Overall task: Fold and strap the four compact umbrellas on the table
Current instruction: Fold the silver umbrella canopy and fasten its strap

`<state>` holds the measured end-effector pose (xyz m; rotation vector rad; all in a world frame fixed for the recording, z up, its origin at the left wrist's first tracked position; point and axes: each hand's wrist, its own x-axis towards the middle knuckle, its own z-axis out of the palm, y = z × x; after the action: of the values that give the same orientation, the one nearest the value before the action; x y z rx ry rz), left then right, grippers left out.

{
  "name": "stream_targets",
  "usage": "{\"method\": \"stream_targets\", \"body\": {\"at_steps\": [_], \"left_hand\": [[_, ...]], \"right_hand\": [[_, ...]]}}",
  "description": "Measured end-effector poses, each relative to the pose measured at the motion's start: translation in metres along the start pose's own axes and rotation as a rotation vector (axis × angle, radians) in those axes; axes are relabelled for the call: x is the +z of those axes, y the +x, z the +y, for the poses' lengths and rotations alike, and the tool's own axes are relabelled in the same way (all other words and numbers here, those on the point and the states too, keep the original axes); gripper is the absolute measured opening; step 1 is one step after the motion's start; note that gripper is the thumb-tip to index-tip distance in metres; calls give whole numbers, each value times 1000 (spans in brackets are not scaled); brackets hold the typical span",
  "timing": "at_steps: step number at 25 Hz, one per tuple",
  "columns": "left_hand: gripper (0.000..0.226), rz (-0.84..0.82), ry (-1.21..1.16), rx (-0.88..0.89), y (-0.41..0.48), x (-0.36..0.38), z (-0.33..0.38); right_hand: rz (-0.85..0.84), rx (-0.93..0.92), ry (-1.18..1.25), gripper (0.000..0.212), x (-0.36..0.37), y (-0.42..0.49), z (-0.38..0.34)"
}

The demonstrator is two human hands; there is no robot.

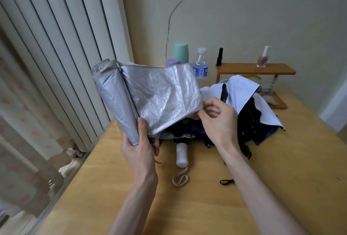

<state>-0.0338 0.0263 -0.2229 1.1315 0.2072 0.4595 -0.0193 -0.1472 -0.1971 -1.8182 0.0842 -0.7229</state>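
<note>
I hold a silver umbrella (150,95) up over the wooden table (187,206), its crinkled canopy spread between my hands. My left hand (139,145) grips the gathered lower end of the umbrella. My right hand (216,116) pinches the right edge of a canopy panel and holds it out flat. Behind and below lies a heap of loose umbrellas (249,107) in dark navy and pale blue fabric. A white umbrella handle (181,155) with a grey wrist loop (179,178) pokes out of the heap toward me. A black loop (227,181) lies on the table near my right forearm.
At the back stand a mint cup (181,52), a purple cup (172,62), a water bottle (201,63) and a small wooden shelf (255,69) carrying two nail polish bottles (262,58). A radiator and curtain run along the table's left edge.
</note>
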Motion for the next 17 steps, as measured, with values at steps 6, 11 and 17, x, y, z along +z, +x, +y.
{"method": "stream_targets", "body": {"at_steps": [6, 11, 17], "left_hand": [[28, -4, 0, 22, 4, -4, 0], [30, -53, 40, 17, 1, -4, -4], [29, -42, 45, 28, 1, -2, -4]], "right_hand": [[-382, 43, 151, 43, -9, 6, -9], [-305, 301, 385, 22, -12, 7, -17], [-68, 185, 376, 14, -8, 8, -12]]}}
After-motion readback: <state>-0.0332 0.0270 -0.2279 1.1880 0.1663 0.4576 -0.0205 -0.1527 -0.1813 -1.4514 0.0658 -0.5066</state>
